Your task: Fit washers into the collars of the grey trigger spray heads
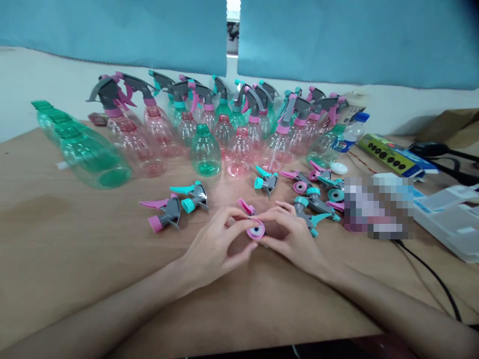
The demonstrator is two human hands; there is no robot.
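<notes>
Both hands meet over the wooden table around one pink and grey trigger spray head (pixel 256 229). Its round pink collar faces me, with a white inner ring and a dark hole at the centre. My left hand (pixel 215 239) pinches the collar from the left with thumb and fingers. From the right, my right hand (pixel 295 237) grips the same spray head, its fingers hiding most of the grey body. Loose spray heads lie close by: a pink one (pixel 166 213) and a teal one (pixel 194 197) to the left, another teal one (pixel 266 180) beyond my hands.
Several green bottles (pixel 205 152) and pink bottles (pixel 240 154) stand behind, many topped with spray heads. More loose spray heads (pixel 316 202) lie to the right. Farther right are a yellow and blue box (pixel 392 157), a clear plastic organizer (pixel 449 214) and a black cable (pixel 430 274).
</notes>
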